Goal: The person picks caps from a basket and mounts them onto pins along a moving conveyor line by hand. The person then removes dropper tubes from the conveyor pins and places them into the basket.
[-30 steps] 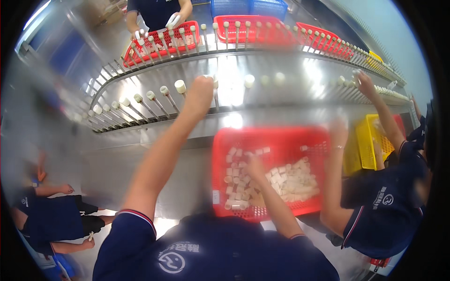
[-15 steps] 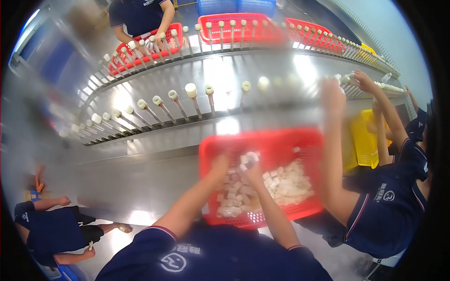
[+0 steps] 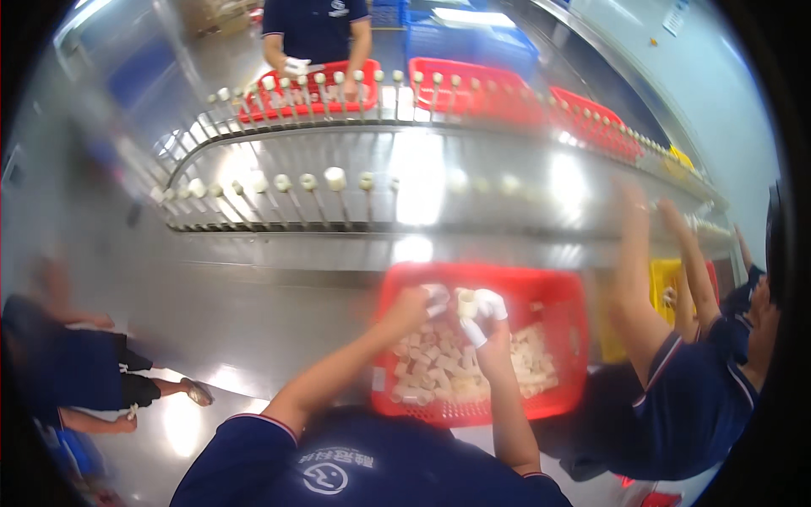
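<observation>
Over a red plastic basket (image 3: pixel 397 279), my right hand (image 3: pixel 496 338), with white covers on its fingertips, pinches a short cream-coloured hollow cylinder (image 3: pixel 466 302) between thumb and fingers. My left hand (image 3: pixel 420 306), also with white-covered fingertips, is just left of it above the basket. Its fingers are curled together and blurred, and what they hold, if anything, I cannot make out. Many small off-white cylindrical pieces (image 3: pixel 443 367) lie heaped in the basket below both hands.
Ahead runs a metal conveyor (image 3: pixel 287 207) with upright rods, many capped with cream pieces (image 3: pixel 335 178). A co-worker's arm (image 3: pixel 634 262) reaches to the conveyor at right, near a yellow basket (image 3: pixel 665 283). Across it another person (image 3: pixel 317 29) handles a red basket (image 3: pixel 363 72). Someone (image 3: pixel 80 363) is at left.
My right hand has risen from low in the basket, and the cream cylinder now shows in its fingers. My left hand has shifted slightly right. The whole view has moved too.
</observation>
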Action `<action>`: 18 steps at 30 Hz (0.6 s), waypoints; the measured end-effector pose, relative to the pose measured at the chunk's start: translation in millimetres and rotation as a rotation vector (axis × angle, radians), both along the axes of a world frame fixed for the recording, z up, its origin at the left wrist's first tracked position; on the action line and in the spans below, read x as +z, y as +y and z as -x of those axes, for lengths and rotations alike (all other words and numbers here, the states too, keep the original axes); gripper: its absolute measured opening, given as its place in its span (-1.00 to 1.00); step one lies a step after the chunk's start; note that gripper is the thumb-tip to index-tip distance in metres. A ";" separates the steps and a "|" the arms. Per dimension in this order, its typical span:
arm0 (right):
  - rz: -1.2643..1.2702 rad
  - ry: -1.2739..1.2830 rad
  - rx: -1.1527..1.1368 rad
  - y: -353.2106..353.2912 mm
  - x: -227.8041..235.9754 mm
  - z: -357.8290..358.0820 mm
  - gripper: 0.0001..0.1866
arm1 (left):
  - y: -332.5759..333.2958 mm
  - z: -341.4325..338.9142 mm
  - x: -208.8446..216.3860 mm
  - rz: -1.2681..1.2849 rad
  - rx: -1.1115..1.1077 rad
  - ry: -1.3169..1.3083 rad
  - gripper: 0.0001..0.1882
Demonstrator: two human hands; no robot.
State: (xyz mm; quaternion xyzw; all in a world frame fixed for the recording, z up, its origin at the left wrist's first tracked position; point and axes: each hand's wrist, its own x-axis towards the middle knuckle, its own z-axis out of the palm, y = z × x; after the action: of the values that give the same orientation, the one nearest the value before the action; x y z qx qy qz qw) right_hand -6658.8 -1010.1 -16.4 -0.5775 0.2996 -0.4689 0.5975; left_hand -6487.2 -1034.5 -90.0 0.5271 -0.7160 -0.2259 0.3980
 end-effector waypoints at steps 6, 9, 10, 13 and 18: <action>0.043 0.322 0.062 -97.3 18.8 -29.7 -0.62 | -73.3 -136.3 123.2 0.563 0.552 0.214 -0.81; 0.317 0.386 -0.046 -122.6 62.3 -61.4 -0.66 | -100.2 -149.0 120.0 0.650 0.775 -0.090 -0.80; 0.360 0.425 -0.075 -135.8 69.8 -71.8 -0.65 | -108.4 -145.1 121.8 0.604 0.757 -0.142 -0.79; 0.587 0.564 -0.195 -179.9 73.6 -90.0 -0.66 | -131.6 -105.6 110.4 0.464 0.704 -0.113 -0.78; 0.917 0.838 -0.342 -243.5 42.6 -68.6 -0.73 | -153.9 -55.5 88.2 0.411 0.587 -0.006 -0.70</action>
State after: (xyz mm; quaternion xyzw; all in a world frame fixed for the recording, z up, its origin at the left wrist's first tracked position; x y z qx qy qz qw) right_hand -6590.3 -1253.6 26.2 -0.8525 0.3645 -0.3725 0.0389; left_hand -6431.8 -1188.4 -1.8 0.6200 -0.5659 0.0483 0.5413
